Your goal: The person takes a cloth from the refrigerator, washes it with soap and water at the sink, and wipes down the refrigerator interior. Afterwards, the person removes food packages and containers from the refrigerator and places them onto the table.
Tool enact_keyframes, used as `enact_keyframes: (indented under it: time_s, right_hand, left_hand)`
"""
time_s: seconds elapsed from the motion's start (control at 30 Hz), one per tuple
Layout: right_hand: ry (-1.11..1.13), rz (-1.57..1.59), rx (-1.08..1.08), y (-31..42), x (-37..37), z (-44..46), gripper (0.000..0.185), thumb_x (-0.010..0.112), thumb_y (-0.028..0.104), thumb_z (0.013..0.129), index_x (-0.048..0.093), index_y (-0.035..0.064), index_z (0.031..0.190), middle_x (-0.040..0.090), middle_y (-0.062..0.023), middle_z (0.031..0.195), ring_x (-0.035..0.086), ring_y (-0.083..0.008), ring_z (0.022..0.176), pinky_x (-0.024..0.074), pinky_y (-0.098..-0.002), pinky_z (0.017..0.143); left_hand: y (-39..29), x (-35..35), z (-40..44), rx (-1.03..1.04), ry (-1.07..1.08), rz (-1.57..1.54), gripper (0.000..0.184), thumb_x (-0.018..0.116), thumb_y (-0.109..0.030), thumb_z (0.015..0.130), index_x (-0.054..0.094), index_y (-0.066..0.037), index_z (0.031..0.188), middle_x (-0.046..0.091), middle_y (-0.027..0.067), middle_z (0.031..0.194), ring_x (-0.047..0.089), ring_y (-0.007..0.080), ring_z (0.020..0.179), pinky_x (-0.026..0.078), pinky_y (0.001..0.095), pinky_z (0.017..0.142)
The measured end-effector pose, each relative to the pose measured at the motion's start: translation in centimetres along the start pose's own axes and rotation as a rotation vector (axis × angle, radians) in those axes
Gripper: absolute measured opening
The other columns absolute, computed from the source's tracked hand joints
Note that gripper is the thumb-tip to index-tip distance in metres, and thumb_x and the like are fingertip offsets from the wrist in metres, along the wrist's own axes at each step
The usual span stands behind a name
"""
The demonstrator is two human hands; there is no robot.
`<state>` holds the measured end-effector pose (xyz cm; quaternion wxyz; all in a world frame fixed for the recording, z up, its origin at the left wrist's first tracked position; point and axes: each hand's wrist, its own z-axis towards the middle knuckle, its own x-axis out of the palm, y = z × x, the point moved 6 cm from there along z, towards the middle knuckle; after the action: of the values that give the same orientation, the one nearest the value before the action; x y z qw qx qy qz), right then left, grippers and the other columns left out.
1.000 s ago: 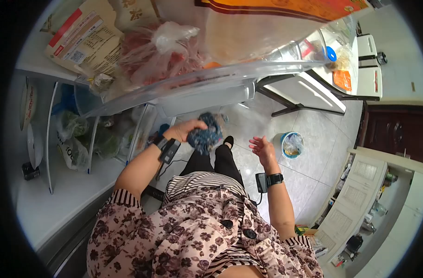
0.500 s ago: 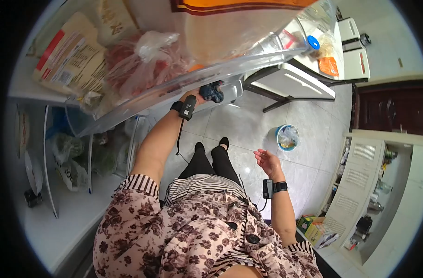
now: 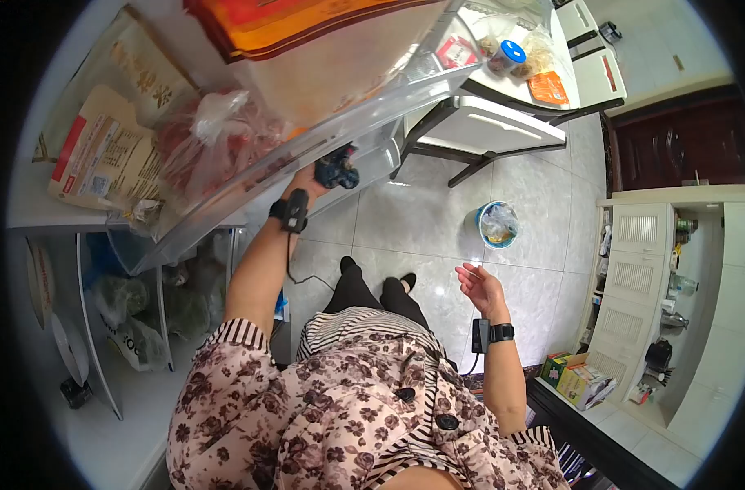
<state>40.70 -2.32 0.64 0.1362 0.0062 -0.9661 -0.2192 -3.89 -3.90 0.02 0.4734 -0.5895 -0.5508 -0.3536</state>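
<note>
My left hand (image 3: 305, 181) is below the front edge of a clear plastic freezer drawer (image 3: 250, 184), closed around a crumpled dark blue cloth (image 3: 337, 167). Its fingers are partly hidden by the cloth and the drawer. Inside the drawer lie a plastic bag of red meat (image 3: 205, 143), a beige printed packet (image 3: 115, 155) and a large orange-topped bag (image 3: 323, 69). My right hand (image 3: 482, 290) hovers over the floor with its fingers stretched out and nothing in it.
Lower fridge compartments (image 3: 135, 327) with bagged food are at left. A bin (image 3: 497, 224) with a plastic liner stands on the tiles. A white chair (image 3: 487, 122) and a table with a blue-lidded jar (image 3: 509, 55) are at upper right. Cabinets (image 3: 633, 269) line the right side.
The view has turned a little, so the drawer and table appear farther left. My left hand has moved left and slightly down in view with the cloth. My right hand stays open.
</note>
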Motion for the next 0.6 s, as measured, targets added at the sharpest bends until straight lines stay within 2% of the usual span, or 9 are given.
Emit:
enact_keyframes:
  time_s: [0.03, 0.13, 0.2, 0.23, 0.33, 0.37, 0.43, 0.5, 0.6]
  right_hand:
    - [0.003, 0.006, -0.001, 0.4, -0.3, 0.1, 0.035, 0.030, 0.024, 0.096, 0.048, -0.0019, 0.112, 0.057, -0.0195, 0.109, 0.059, -0.0208, 0.084, 0.0467, -0.0285, 0.071]
    - [0.018, 0.030, -0.015, 0.4, -1.0, 0.1, 0.034, 0.033, 0.025, 0.096, 0.048, -0.0008, 0.112, 0.057, -0.0199, 0.109, 0.059, -0.0212, 0.084, 0.0475, -0.0281, 0.069]
    - [0.035, 0.048, -0.033, 0.5, -1.7, 0.0, 0.034, 0.033, 0.025, 0.096, 0.046, -0.0010, 0.114, 0.055, -0.0211, 0.112, 0.059, -0.0218, 0.084, 0.0482, -0.0290, 0.069]
    - [0.045, 0.063, -0.048, 0.6, -2.5, 0.0, 0.035, 0.034, 0.025, 0.096, 0.045, -0.0012, 0.116, 0.054, -0.0224, 0.114, 0.059, -0.0224, 0.084, 0.0488, -0.0299, 0.069]
    - [0.081, 0.134, -0.070, 0.8, -5.0, -0.6, 0.034, 0.037, 0.025, 0.095, 0.044, 0.0014, 0.118, 0.053, -0.0242, 0.115, 0.060, -0.0241, 0.084, 0.0504, -0.0316, 0.068]
    - [0.093, 0.175, -0.083, 0.9, -6.5, -1.2, 0.034, 0.038, 0.025, 0.095, 0.043, 0.0020, 0.119, 0.052, -0.0248, 0.115, 0.060, -0.0246, 0.084, 0.0508, -0.0322, 0.068]
    - [0.134, 0.223, -0.097, 1.0, -9.7, -2.9, 0.035, 0.040, 0.025, 0.094, 0.042, 0.0037, 0.122, 0.051, -0.0253, 0.117, 0.060, -0.0254, 0.084, 0.0513, -0.0332, 0.068]
    - [0.074, 0.279, -0.136, 0.9, -13.2, -4.7, 0.036, 0.039, 0.028, 0.094, 0.042, 0.0058, 0.123, 0.054, -0.0241, 0.113, 0.061, -0.0247, 0.082, 0.0512, -0.0309, 0.063]
    - [0.058, 0.351, -0.175, 1.2, -19.5, -7.3, 0.038, 0.039, 0.027, 0.095, 0.041, 0.0062, 0.126, 0.053, -0.0246, 0.115, 0.061, -0.0242, 0.080, 0.0507, -0.0302, 0.064]
  left_hand:
    - [-0.1, 0.9, -0.1, 0.033, -0.082, 0.048, 0.034, 0.062, -0.029, 0.080, 0.059, -0.002, 0.100, 0.061, 0.0150, 0.089, 0.059, 0.0252, 0.071, 0.051, 0.0398, 0.065]
    - [0.2, 0.4, 0.7, -0.027, -0.086, 0.067, 0.029, 0.061, -0.026, 0.081, 0.059, -0.003, 0.099, 0.061, 0.0140, 0.086, 0.058, 0.0248, 0.069, 0.050, 0.0377, 0.062]
    - [0.9, -0.9, 0.6, -0.018, -0.328, 0.037, 0.016, 0.057, -0.020, 0.083, 0.060, -0.006, 0.091, 0.060, 0.0105, 0.078, 0.056, 0.0218, 0.062, 0.047, 0.0335, 0.055]
    - [1.1, -1.2, 0.7, -0.009, -0.327, 0.051, 0.016, 0.057, -0.020, 0.083, 0.060, -0.006, 0.091, 0.060, 0.0105, 0.078, 0.056, 0.0218, 0.062, 0.047, 0.0335, 0.055]
    - [3.3, 0.5, 1.1, -0.236, 0.029, -0.111, 0.017, 0.049, -0.018, 0.087, 0.058, -0.003, 0.086, 0.061, 0.0093, 0.080, 0.056, 0.0229, 0.064, 0.045, 0.0352, 0.057]
    - [3.9, 0.0, 1.3, -0.160, -0.174, 0.024, 0.021, 0.049, -0.020, 0.088, 0.059, -0.002, 0.090, 0.061, 0.0106, 0.082, 0.059, 0.0241, 0.068, 0.048, 0.0370, 0.059]
    - [6.7, 3.4, -0.5, -0.032, -0.308, 0.201, 0.026, 0.049, -0.024, 0.089, 0.059, -0.001, 0.096, 0.062, 0.0128, 0.086, 0.060, 0.0251, 0.073, 0.051, 0.0398, 0.065]
    - [11.9, 7.2, -1.7, -0.245, -0.061, 0.227, 0.030, 0.047, -0.026, 0.090, 0.058, -0.001, 0.103, 0.063, 0.0152, 0.090, 0.062, 0.0267, 0.075, 0.053, 0.0427, 0.069]
    - [22.0, 10.2, -2.4, -0.468, -0.017, 0.332, 0.028, 0.047, -0.023, 0.091, 0.056, -0.001, 0.106, 0.064, 0.0140, 0.093, 0.064, 0.0243, 0.075, 0.054, 0.0385, 0.065]
